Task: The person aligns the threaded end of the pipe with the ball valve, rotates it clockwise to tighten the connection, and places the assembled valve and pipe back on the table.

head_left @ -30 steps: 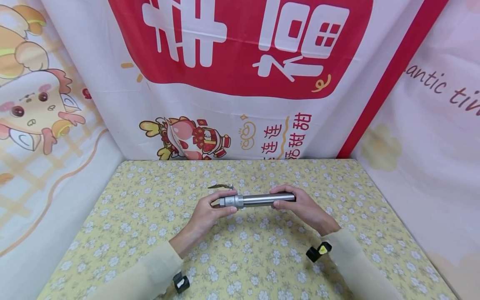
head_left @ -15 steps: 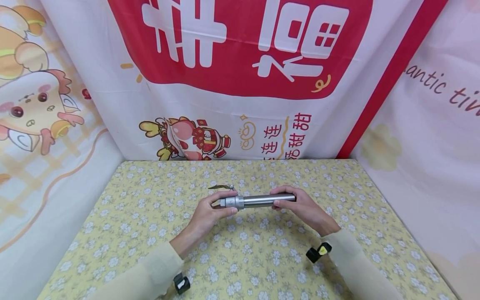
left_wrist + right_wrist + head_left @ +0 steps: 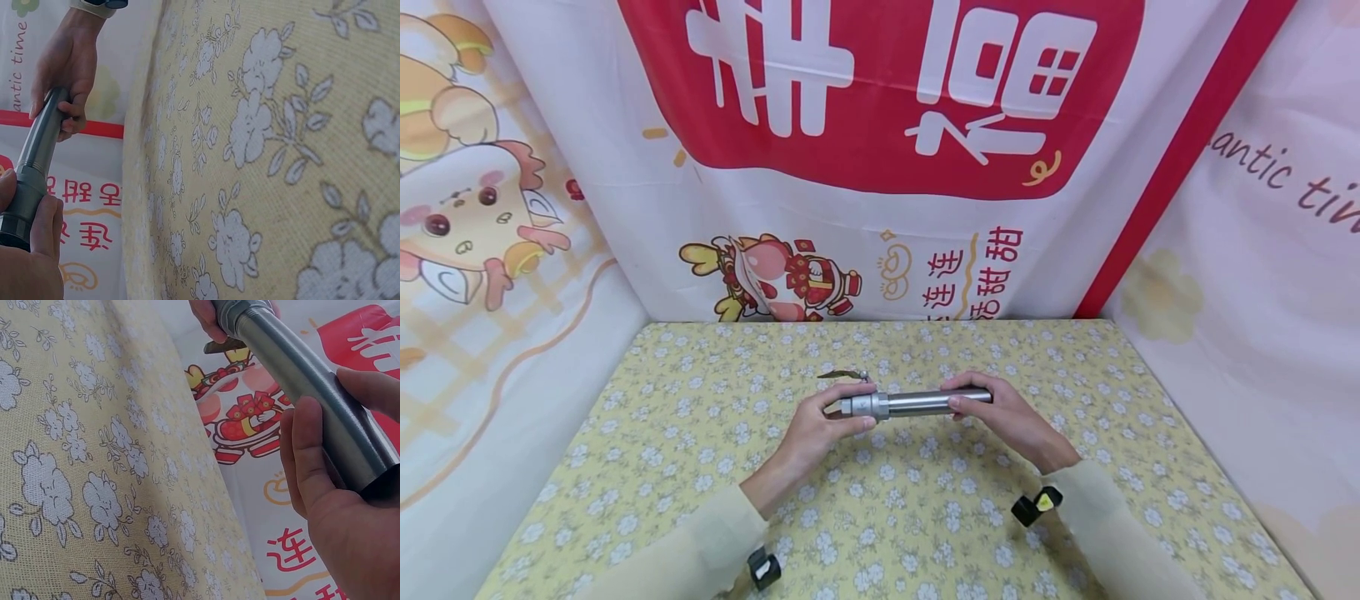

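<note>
In the head view, a silver metal valve (image 3: 865, 406) is joined end to end with a smooth steel pipe (image 3: 917, 403). My left hand (image 3: 812, 425) grips the valve's body, thumb on the near side and fingers on the far side. A thin brownish lever (image 3: 842, 374) sticks out beyond those fingers. My right hand (image 3: 1003, 412) holds the pipe near its free end. The right wrist view shows fingers and thumb on opposite sides of the pipe (image 3: 300, 369), and its dark open end. Both parts are held above the table; the left palm hides the valve's far end.
A yellow floral cloth (image 3: 895, 517) covers the table. Printed white curtains hang close behind it (image 3: 880, 250) and along both sides. Each sleeve carries a small black device at the wrist, including the right wrist device (image 3: 1037, 505).
</note>
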Demonstrator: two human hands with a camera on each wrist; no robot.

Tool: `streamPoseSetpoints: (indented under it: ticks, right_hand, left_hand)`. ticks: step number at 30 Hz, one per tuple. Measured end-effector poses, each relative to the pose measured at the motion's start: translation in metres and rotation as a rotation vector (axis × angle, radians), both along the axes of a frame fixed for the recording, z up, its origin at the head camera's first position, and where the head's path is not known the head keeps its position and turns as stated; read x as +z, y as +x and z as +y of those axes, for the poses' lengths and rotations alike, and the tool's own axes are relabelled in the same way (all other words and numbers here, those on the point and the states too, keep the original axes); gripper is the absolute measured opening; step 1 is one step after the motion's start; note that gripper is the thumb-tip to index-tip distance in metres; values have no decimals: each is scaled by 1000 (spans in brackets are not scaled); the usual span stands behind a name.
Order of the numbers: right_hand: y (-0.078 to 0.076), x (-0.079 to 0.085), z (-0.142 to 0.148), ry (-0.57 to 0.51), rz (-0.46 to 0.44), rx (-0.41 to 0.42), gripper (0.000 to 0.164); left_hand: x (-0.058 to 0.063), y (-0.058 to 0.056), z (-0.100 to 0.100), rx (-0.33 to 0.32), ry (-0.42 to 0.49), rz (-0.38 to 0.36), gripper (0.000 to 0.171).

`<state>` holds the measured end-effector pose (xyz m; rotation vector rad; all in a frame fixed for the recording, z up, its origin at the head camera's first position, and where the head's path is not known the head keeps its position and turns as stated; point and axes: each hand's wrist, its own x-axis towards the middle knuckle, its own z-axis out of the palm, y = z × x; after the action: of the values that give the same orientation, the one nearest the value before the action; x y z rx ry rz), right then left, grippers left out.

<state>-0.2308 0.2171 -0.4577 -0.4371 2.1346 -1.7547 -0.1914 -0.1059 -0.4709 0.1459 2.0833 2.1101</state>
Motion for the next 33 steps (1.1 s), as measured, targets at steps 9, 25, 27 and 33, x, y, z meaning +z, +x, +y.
streamPoseSetpoints:
  ticks: [9, 25, 27, 33]
  right_hand:
    - [1, 0, 1, -101, -4, 90, 40]
    - [-1, -2, 2, -99, 24, 81, 45]
    - [0, -1, 2, -93, 16, 69, 47]
    - [0, 1, 1, -76, -10, 49, 49]
  left_hand:
    - [2, 2, 0, 5, 21, -12, 49]
    - [2, 0, -1, 2, 14, -19, 50]
    - [2, 0, 0, 4, 14, -20, 49]
    - [3, 1, 0, 12, 27, -24, 48]
